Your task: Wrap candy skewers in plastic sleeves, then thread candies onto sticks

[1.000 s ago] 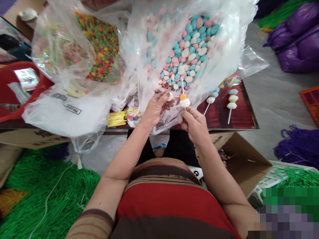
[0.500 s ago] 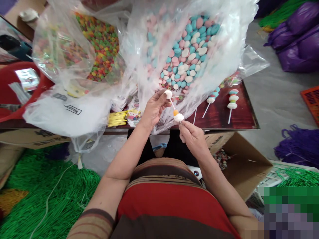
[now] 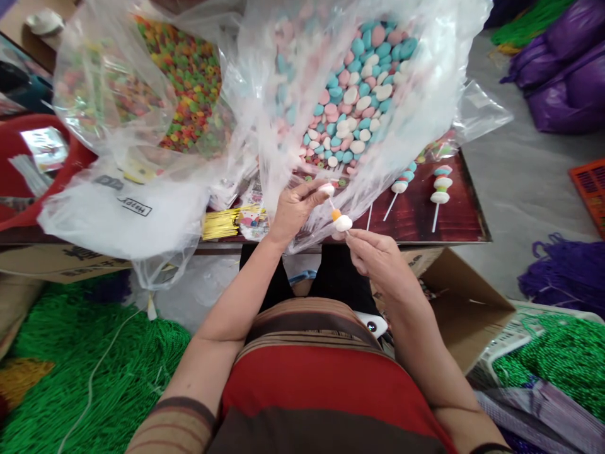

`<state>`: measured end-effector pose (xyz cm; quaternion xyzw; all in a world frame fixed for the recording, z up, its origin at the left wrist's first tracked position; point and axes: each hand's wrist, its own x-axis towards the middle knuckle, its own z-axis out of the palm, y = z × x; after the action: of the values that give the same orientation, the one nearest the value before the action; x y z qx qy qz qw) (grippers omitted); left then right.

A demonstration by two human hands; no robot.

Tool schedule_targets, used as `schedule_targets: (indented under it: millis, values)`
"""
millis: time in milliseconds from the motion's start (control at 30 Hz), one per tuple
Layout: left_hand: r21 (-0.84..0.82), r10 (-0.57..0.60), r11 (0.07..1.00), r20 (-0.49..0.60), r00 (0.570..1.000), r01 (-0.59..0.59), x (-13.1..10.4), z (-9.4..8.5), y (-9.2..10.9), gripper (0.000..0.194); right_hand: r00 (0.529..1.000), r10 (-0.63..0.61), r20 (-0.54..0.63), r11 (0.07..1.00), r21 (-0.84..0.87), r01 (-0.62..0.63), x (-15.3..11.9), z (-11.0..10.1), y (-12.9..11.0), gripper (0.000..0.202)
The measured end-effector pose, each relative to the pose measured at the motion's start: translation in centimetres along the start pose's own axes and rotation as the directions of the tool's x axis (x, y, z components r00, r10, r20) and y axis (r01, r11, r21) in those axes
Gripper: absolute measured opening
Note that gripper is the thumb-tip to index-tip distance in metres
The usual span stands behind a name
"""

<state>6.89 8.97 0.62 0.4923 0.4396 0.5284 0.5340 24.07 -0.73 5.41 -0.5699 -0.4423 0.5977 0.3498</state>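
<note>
Between the thumb and fingers of my left hand (image 3: 295,211) is a pale pink-and-white marshmallow (image 3: 326,189), at the upper tip of a thin white stick. My right hand (image 3: 375,252) pinches the lower end of that candy stick (image 3: 331,203), which slants up to the left. An orange ring candy (image 3: 336,215) and a white marshmallow (image 3: 343,224) are threaded on it near my right fingers. Just beyond my hands lies an open clear plastic bag (image 3: 425,107) full of pink, blue and white marshmallows (image 3: 350,120).
Finished-looking candy skewers (image 3: 442,186) lie on the dark red table (image 3: 466,214) at right. Left stand a bag of colourful ring candies (image 3: 196,94), yellow twist ties (image 3: 220,224) and a red basin (image 3: 75,161). An open cardboard box (image 3: 472,302) sits below right.
The left hand's marshmallow now looks pinkish and sits slightly lower, against the stick's tip. My right hand has shifted a little to the right with the stick.
</note>
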Motion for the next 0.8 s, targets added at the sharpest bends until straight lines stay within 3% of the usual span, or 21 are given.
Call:
schedule_targets:
  millis: [267, 567, 667, 800]
  values:
    - [0.102, 0.039, 0.994, 0.068, 0.997, -0.046, -0.7, 0.5, -0.7, 0.050, 1.000, 0.019, -0.017, 1.000, 0.020, -0.018, -0.1, 0.4, -0.3, 0.034]
    - [0.394, 0.239, 0.874, 0.161, 0.957, -0.285, -1.7, 1.3, -0.1, 0.057, 0.984, -0.144, -0.108, 0.990, -0.028, 0.141, 0.7, 1.3, 0.8, 0.031]
    - [0.365, 0.213, 0.890, 0.200, 0.956, -0.274, -2.3, 1.8, 0.3, 0.060, 0.968, -0.203, -0.145, 0.979, -0.063, 0.196, 2.1, 1.7, 1.9, 0.036]
    - [0.275, 0.124, 0.941, 0.262, 0.957, -0.198, -1.9, 1.2, 1.5, 0.056, 0.974, -0.154, -0.167, 0.985, 0.051, 0.165, 3.4, 1.0, 2.9, 0.042]
